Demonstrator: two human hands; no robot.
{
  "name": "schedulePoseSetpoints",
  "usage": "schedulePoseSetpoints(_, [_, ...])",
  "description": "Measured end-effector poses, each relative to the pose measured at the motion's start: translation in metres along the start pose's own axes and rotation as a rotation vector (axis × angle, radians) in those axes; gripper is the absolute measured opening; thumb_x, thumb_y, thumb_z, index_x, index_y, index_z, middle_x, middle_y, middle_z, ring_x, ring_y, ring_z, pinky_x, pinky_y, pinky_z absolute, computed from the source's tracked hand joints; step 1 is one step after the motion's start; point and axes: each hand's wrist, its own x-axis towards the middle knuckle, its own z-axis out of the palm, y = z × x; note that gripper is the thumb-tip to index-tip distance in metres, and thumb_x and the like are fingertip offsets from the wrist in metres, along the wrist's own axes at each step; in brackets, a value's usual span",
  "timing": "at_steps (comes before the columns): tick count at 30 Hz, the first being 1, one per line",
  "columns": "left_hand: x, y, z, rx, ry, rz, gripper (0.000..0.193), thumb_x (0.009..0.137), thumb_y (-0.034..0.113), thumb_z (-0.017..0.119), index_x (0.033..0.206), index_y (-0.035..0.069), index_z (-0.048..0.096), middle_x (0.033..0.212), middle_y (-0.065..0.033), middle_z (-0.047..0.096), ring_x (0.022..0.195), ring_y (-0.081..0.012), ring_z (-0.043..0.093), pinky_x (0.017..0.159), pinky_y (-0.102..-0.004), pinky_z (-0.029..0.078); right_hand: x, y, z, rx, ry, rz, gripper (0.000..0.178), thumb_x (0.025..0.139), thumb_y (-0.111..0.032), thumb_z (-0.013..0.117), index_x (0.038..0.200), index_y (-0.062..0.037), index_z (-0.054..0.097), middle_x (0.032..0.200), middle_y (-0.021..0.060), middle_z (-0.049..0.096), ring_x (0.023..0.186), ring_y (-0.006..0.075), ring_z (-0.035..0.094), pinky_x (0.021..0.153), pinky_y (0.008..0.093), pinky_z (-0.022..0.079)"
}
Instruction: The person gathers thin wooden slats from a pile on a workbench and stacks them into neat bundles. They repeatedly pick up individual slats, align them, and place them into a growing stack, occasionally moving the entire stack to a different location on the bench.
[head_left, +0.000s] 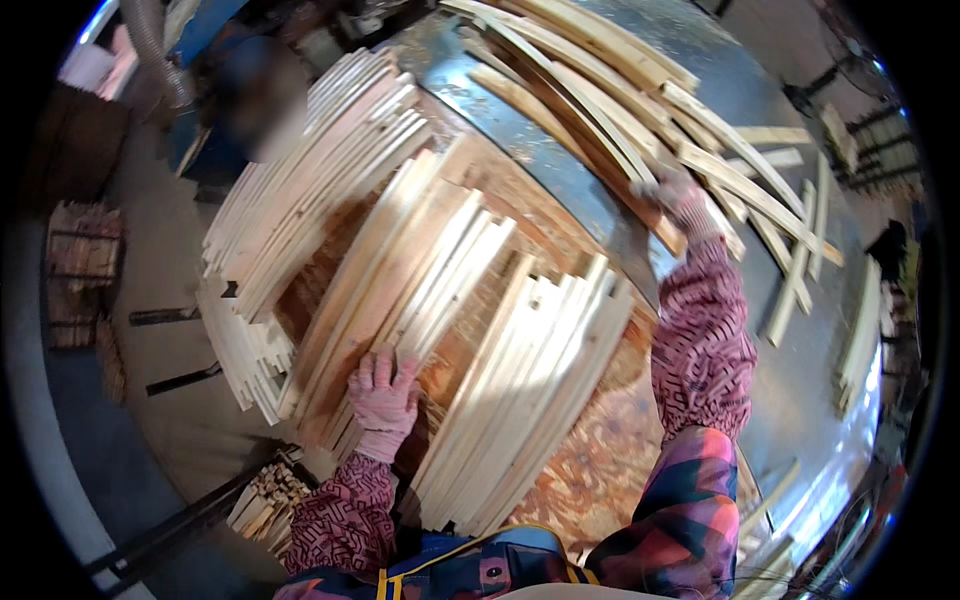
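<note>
Both hands wear pink knit gloves and patterned pink sleeve covers. Left hand [383, 392] lies flat and open, fingers spread, palm down on the near end of the middle bundle of wooden slats [400, 280], which runs from near centre-left away toward the far side of the counter [590, 470]. Right hand [678, 200] reaches far right with fingers curled around one long slat [610, 135] at the edge of the loose slat pile [640, 90]; the grip appears closed on that slat, though the fingertips are blurred.

Just right of the left hand lies a second bundle [530, 380] of pale slats, its near end close to the person's body. A third bundle [320, 170] sits to the far left, its slats fanned and overhanging the counter edge. The counter surface showing between the bundles is a worn brown board.

The loose slat pile rests on a grey metal machine table [800, 340] to the right, with single slats scattered across it. Short offcuts [268, 497] are stacked at the near left below the counter. Further stacks of wood [82, 270] stand on the floor at the far left. Another person [250, 95], blurred, is at the far left beyond the third bundle.
</note>
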Motion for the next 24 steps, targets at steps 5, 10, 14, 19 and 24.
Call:
schedulePoseSetpoints(5, [-0.01,0.005,-0.009,0.032,-0.153,-0.113,0.058,0.075,0.026,0.067,0.132,0.022,0.053,0.135,-0.0121,0.047,0.119,-0.0369,0.047,0.09,-0.0526,0.044,-0.244,0.057,-0.022,0.68,-0.09,0.349,0.036,0.09,-0.029,0.066,0.111,0.001,0.065,0.09,0.0069,0.069,0.072,0.0173,0.066,0.059,0.0303,0.052])
schedulePoseSetpoints(10, [-0.01,0.036,-0.031,-0.178,0.028,-0.066,0.066,0.079,0.027,0.07,0.14,0.019,0.048,0.135,-0.0129,0.048,0.123,-0.0361,0.047,0.101,-0.0512,0.042,-0.458,0.079,0.071,1.696,-0.313,0.581,0.052,0.092,-0.027,0.066,0.131,0.0039,0.05,0.097,0.0135,0.068,0.079,0.023,0.069,0.059,0.0343,0.06])
schedulePoseSetpoints(14, [-0.035,0.067,-0.019,-0.434,-0.142,-0.141,0.075,0.083,0.036,0.071,0.149,0.018,0.039,0.14,-0.0147,0.047,0.125,-0.0357,0.047,0.105,-0.0466,0.041,-0.526,-0.008,0.141,0.891,-0.382,0.71,0.067,0.091,-0.022,0.067,0.142,0.0018,0.03,0.095,0.0148,0.068,0.081,0.0249,0.069,0.062,0.0338,0.061])
schedulePoseSetpoints(19, [-0.049,0.097,-0.014,-0.436,-0.461,-0.337,0.09,0.086,0.06,0.06,0.156,0.019,0.021,0.148,-0.0176,0.041,0.13,-0.0376,0.044,0.109,-0.0466,0.037,-0.483,-0.082,0.195,-0.025,-0.809,0.331,0.102,0.088,-0.072,0.048,0.152,0.0011,0.018,0.125,0.0328,0.057,0.114,0.0419,0.059,0.099,0.0403,0.047])
schedulePoseSetpoints(24, [-0.051,0.101,-0.014,-0.298,-0.372,-0.252,0.091,0.089,0.06,0.054,0.154,0.006,0.021,0.139,-0.0233,0.045,0.117,-0.0413,0.049,0.098,-0.0502,0.041,-0.315,-0.017,0.1,-0.03,0.026,0.135,0.037,0.091,-0.036,0.056,0.116,-0.0085,0.064,0.111,0.0146,0.066,0.103,0.0349,0.063,0.088,0.0416,0.053])
